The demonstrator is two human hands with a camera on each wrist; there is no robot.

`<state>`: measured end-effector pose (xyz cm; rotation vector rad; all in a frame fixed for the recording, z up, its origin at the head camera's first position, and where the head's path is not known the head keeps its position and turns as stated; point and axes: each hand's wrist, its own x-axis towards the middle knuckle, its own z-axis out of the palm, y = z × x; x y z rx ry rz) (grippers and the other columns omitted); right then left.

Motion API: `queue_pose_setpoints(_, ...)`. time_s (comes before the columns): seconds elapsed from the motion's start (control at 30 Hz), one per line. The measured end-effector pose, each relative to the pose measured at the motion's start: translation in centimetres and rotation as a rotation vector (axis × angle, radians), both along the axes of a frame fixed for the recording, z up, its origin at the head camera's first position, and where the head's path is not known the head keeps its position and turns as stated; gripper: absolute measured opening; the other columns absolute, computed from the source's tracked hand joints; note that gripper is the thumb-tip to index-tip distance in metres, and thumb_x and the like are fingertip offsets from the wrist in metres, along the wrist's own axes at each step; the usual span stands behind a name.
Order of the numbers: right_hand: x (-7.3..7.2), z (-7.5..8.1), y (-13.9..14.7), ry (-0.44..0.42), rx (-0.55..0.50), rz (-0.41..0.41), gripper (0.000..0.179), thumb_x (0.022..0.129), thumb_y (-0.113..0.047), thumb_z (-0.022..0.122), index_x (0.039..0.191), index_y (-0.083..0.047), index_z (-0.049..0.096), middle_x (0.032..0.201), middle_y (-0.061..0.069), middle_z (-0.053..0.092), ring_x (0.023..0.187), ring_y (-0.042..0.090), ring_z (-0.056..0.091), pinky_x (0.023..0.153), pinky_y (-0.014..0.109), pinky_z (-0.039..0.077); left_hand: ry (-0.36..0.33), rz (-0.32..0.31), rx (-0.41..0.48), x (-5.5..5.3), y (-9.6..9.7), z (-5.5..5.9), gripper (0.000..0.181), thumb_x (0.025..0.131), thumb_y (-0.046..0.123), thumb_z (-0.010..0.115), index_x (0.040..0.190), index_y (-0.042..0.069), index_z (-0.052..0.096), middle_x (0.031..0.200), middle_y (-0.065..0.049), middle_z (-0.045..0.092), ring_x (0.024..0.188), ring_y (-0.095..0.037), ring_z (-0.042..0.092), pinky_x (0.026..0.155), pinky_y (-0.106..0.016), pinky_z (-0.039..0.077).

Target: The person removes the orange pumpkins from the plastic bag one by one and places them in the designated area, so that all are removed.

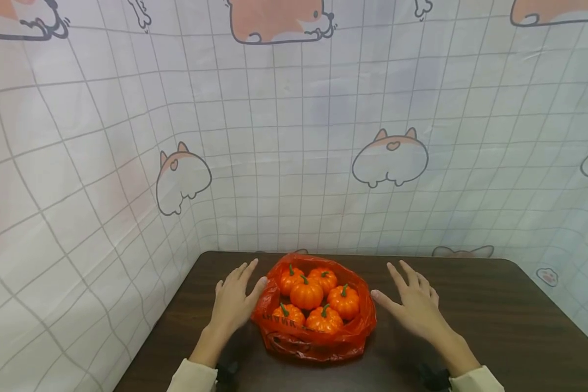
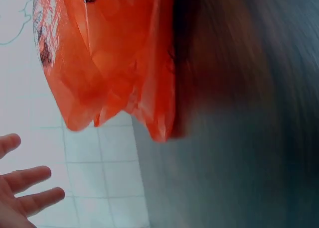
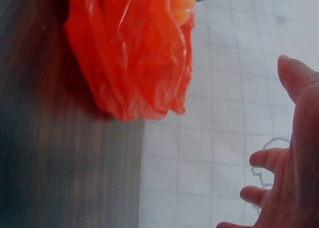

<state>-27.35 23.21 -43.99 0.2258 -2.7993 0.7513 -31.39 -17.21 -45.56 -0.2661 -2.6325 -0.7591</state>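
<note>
A red plastic bag [image 1: 318, 345] stands on the table with its mouth wide and its rim rolled outward. Inside it lie several small orange pumpkins [image 1: 306, 294] with green stems. My left hand [image 1: 232, 302] hovers at the bag's left side, fingers spread, its thumb close to the rim; whether it touches cannot be told. On the other side my right hand [image 1: 416, 305] is held with spread fingers, its thumb near the rim. Neither hand holds anything. Each wrist view shows a side of the bag [image 2: 119, 49] with the fingers apart from it.
The dark wood table [image 1: 495, 316] extends to both sides of the bag. Behind it and at the left hangs a white grid-patterned cloth [image 1: 284, 190] with cartoon dog prints, meeting the table's back edge.
</note>
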Motion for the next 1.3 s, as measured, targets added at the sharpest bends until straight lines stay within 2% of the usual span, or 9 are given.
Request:
queue_pose_setpoints(0.13,-0.3,0.3,-0.7,0.016,-0.069,0.031,0.083,0.098,-0.06,0.054,0.162,-0.015,0.028,0.166,0.023,0.018,0.144,0.059,0.02,0.101,0.083,0.017,0.023,-0.024,0.122,-0.6,0.6,-0.3,0.053,0.103,0.051,0.054,0.147,0.021,0.057,0.146,-0.014,0.059,0.135,-0.04,0.053,0.109,-0.069,0.034)
queue_pose_setpoints(0.3,-0.6,0.4,-1.8,0.032,-0.182,0.092,0.077,0.099,-0.052,0.057,0.16,-0.013,0.032,0.163,0.022,0.024,0.141,0.054,0.024,0.102,0.079,0.02,0.005,-0.026,0.309,-1.4,1.1,-0.7,0.036,0.1,0.034,0.064,0.131,0.016,0.069,0.128,-0.013,0.069,0.122,-0.035,0.062,0.103,-0.06,0.046)
queue_pose_setpoints(0.5,-1.2,0.1,-3.0,0.017,-0.291,0.145,0.073,0.099,-0.048,0.06,0.16,-0.017,0.034,0.161,0.019,0.028,0.143,0.048,0.026,0.105,0.079,0.027,-0.025,-0.001,0.492,-2.1,1.3,-0.9,0.026,0.098,0.024,0.067,0.122,0.016,0.072,0.121,-0.012,0.074,0.117,-0.031,0.067,0.099,-0.055,0.05)
queue_pose_setpoints(0.7,-1.9,0.0,-4.1,-0.015,-0.384,0.177,0.071,0.1,-0.046,0.06,0.16,-0.019,0.034,0.16,0.017,0.031,0.142,0.043,0.033,0.107,0.075,0.033,-0.099,0.017,0.606,-2.7,1.5,-1.2,0.025,0.098,0.022,0.067,0.122,0.018,0.073,0.121,-0.009,0.073,0.115,-0.03,0.068,0.093,-0.05,0.054)
queue_pose_setpoints(0.9,-2.6,-0.1,-5.5,-0.037,-0.512,0.199,0.067,0.1,-0.04,0.063,0.157,-0.017,0.037,0.155,0.016,0.038,0.135,0.04,0.043,0.111,0.063,0.037,-0.185,0.01,0.71,-2.9,1.5,-1.5,0.034,0.099,0.02,0.066,0.132,0.015,0.066,0.129,-0.017,0.066,0.119,-0.033,0.063,0.096,-0.05,0.053)
queue_pose_setpoints(1.07,-3.1,-0.2,-6.6,-0.056,-0.604,0.21,0.066,0.1,-0.036,0.065,0.156,-0.014,0.038,0.153,0.017,0.041,0.137,0.043,0.043,0.113,0.061,0.036,-0.273,-0.004,0.747,-2.9,1.5,-2.0,0.036,0.1,0.02,0.064,0.135,0.014,0.064,0.135,-0.02,0.062,0.122,-0.035,0.061,0.1,-0.051,0.051)
queue_pose_setpoints(1.3,-3.2,-0.4,-8.0,-0.103,-0.639,0.234,0.067,0.099,-0.036,0.067,0.156,-0.019,0.037,0.157,0.017,0.039,0.134,0.043,0.049,0.106,0.057,0.046,-0.338,-0.026,0.77,-3.0,1.5,-2.9,0.037,0.1,0.019,0.064,0.137,0.012,0.063,0.13,-0.019,0.061,0.113,-0.032,0.062,0.085,-0.037,0.053)
